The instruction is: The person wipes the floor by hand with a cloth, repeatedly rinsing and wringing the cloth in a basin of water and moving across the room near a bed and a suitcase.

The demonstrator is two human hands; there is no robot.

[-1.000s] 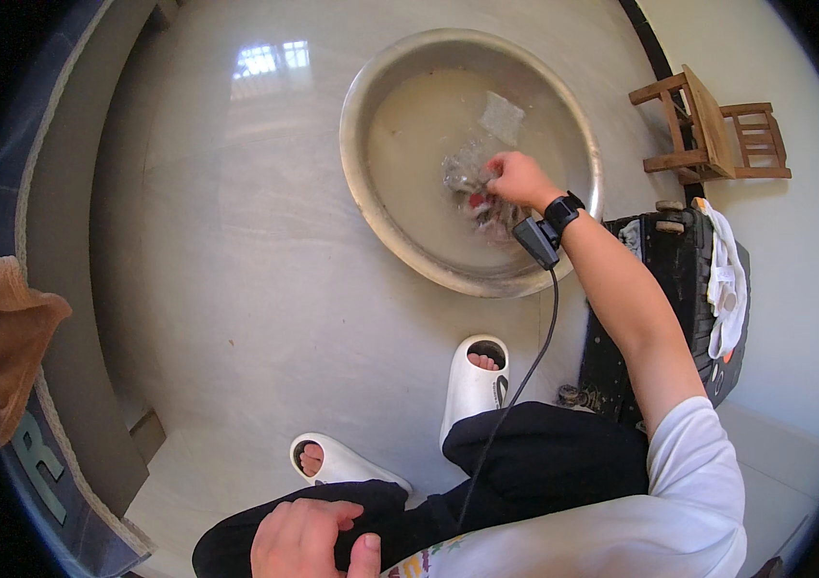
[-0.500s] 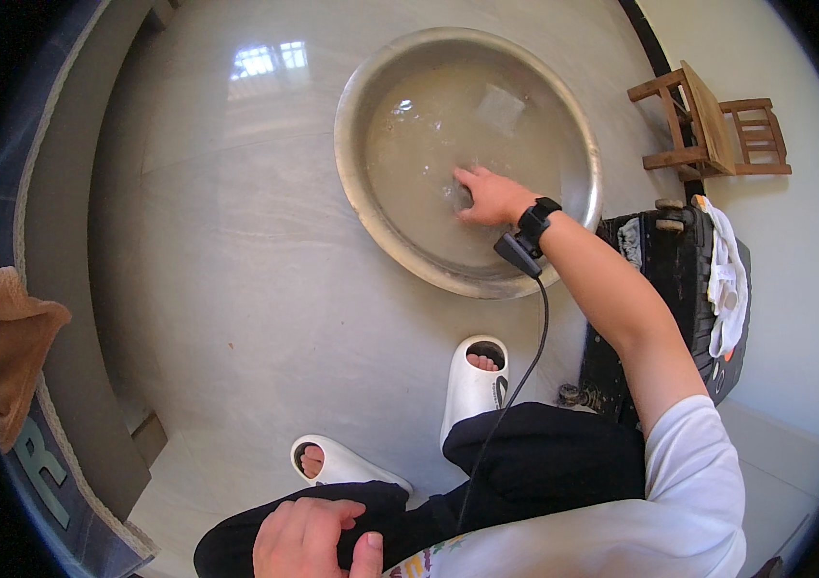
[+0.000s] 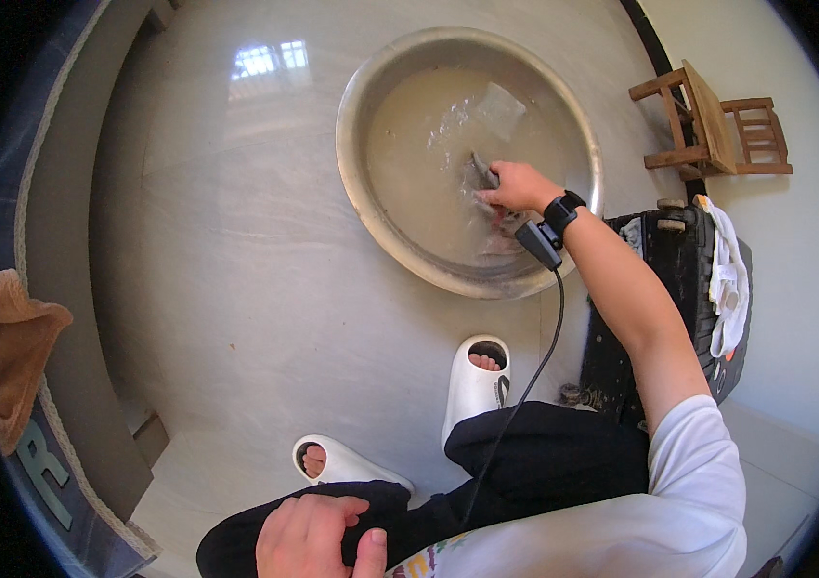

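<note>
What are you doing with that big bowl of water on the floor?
A person sits over a wide metal basin of cloudy water on the floor. Their right hand reaches in and grips a grey cloth that is partly under the water. Their left hand rests on their knee and holds nothing. A small wooden chair stands beyond the basin.

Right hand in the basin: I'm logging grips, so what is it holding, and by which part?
The right hand grips a grey wet cloth by a bunched fold at the water's surface in the metal basin; the rest trails underwater.
</note>
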